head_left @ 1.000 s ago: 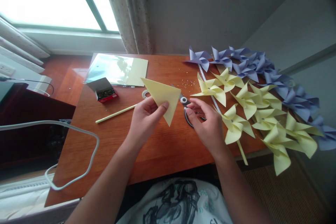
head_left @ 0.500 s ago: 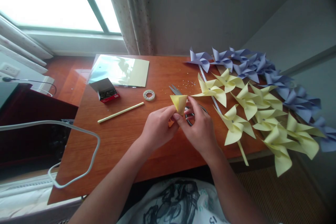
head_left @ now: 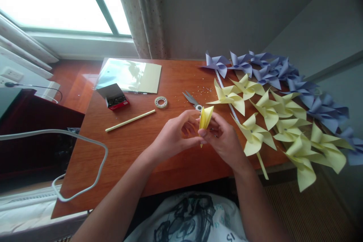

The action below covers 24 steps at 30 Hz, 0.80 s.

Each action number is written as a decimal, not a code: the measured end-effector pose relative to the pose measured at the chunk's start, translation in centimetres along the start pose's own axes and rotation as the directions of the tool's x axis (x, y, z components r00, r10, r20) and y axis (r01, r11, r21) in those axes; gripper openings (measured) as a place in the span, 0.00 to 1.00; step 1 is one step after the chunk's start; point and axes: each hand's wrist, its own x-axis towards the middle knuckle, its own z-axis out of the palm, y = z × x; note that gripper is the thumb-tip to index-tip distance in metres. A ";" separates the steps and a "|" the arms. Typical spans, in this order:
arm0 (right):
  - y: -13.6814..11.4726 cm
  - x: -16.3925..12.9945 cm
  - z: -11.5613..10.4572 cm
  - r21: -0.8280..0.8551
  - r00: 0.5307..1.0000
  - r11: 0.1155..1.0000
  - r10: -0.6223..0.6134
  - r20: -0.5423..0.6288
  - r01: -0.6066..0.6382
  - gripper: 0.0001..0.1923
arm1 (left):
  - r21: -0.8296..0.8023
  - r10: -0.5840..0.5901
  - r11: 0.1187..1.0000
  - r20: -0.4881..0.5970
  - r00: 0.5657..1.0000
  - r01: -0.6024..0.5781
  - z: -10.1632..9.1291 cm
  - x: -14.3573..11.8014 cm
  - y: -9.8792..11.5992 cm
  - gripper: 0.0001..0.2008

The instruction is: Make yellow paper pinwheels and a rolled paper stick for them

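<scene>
No legible text, apparently.

Left hand (head_left: 172,136) and right hand (head_left: 224,138) pinch folded yellow paper (head_left: 205,116) above the wooden table (head_left: 136,143).

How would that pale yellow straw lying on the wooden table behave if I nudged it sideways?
The thin pale yellow straw is round and slim, so it would probably roll across the smooth wooden table. It looks light and should shift easily. Nothing touches it, so little would stop it.

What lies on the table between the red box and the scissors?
In the head view, a roll of clear tape lies between the red box and the scissors; the rest is bare wood.
</scene>
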 end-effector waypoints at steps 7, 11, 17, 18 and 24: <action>0.7 -0.4 -0.8 0.211 0.997 0.977 0.008 0.077 -0.025 0.34 | -0.152 -0.039 0.988 0.010 0.999 0.040 -0.1 -0.1 -0.3 0.33; 0.6 -0.5 -1.0 0.334 0.993 0.942 -0.022 0.115 -0.018 0.31 | -0.226 -0.043 0.973 0.043 0.998 0.051 -0.2 -0.2 -0.4 0.33; 0.6 -0.5 -1.2 0.375 0.994 0.927 -0.027 0.106 -0.014 0.32 | -0.376 -0.125 0.916 0.054 0.991 0.136 -0.3 -0.1 0.2 0.36; 0.6 -0.4 -1.3 0.362 0.995 0.932 -0.017 0.096 -0.019 0.32 | -0.395 -0.137 0.906 0.063 0.989 0.150 -0.3 -0.1 0.4 0.36; 0.5 -0.4 -1.5 0.297 1.000 0.955 -0.012 0.016 0.007 0.39 | -0.410 -0.129 0.898 0.100 0.987 0.159 -0.5 -0.3 1.2 0.33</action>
